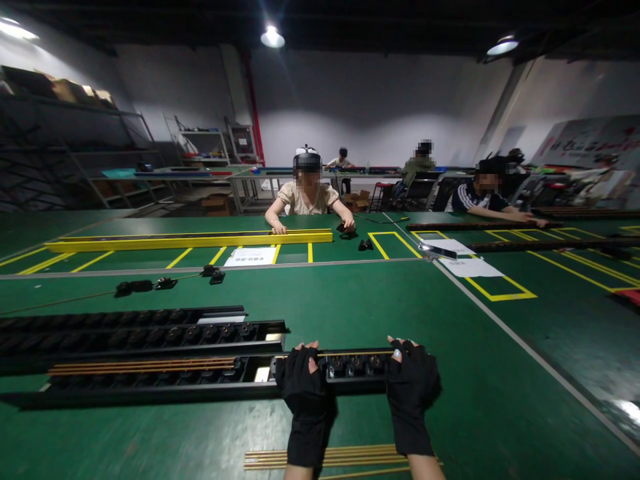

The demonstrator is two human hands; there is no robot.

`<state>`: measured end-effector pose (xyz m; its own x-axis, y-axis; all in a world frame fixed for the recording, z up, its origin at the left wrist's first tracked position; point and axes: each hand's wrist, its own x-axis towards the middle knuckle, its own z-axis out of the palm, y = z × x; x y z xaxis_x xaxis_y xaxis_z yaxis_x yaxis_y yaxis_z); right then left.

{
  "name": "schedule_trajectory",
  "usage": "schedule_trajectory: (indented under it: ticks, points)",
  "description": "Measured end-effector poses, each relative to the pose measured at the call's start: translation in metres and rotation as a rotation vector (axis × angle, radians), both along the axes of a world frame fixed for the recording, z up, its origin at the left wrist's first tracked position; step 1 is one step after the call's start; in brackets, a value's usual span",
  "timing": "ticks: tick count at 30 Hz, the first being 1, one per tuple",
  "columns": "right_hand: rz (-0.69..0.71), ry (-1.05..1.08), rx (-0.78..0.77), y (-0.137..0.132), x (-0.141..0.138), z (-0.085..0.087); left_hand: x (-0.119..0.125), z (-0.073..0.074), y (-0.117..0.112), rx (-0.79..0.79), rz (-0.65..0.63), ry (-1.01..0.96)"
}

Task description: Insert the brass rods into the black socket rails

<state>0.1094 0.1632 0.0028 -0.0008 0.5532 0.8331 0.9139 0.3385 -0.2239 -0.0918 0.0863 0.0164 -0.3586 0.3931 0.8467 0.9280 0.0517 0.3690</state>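
Observation:
Both my hands wear black fingerless gloves. My left hand (301, 380) and my right hand (411, 379) grip the right end of a long black socket strip (165, 379) that lies across the green table (350, 307). Between the hands the strip shows a row of black sockets (355, 365). Thin brass rods (145, 366) lie along the strip's left part. More brass rods (350, 457) lie on the table just under my wrists.
Two more black strips (135, 331) lie behind the held one. Small black parts (143, 286) and papers (250, 257) sit farther out. A person across the table holds a long yellow rail (190, 240). Another person sits at the right with dark rails (525, 245).

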Motion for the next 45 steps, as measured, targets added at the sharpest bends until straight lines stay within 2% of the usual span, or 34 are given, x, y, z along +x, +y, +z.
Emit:
schedule_trajectory:
  ticks: [2, 6, 10, 18, 21, 27, 32, 45]
  points:
    - [0.028, 0.007, -0.005, 0.001, 0.002, 0.003, 0.001, 0.001, 0.000, 0.001, 0.011, -0.003]
    - [-0.016, 0.066, 0.023, 0.000, 0.002, 0.006, 0.002, 0.002, 0.001, 0.023, 0.006, 0.001]
    - [-0.011, 0.069, -0.056, -0.001, 0.002, 0.008, 0.001, 0.003, 0.001, 0.026, 0.007, 0.009]
    - [-0.065, 0.086, -0.040, -0.002, 0.000, 0.008, 0.001, 0.003, 0.000, -0.001, 0.011, 0.011]
    - [-0.030, 0.080, -0.069, -0.002, 0.000, 0.007, 0.002, 0.004, -0.001, 0.001, 0.016, 0.024]
    - [-0.086, 0.039, 0.033, -0.004, -0.007, -0.002, 0.002, 0.004, 0.000, 0.019, 0.010, 0.004]
    - [0.077, -0.071, 0.064, -0.007, -0.017, -0.008, 0.002, 0.002, 0.001, 0.034, 0.017, 0.001]
    - [0.125, -0.071, 0.026, -0.013, -0.028, 0.000, 0.002, 0.006, 0.001, 0.018, 0.024, 0.017]
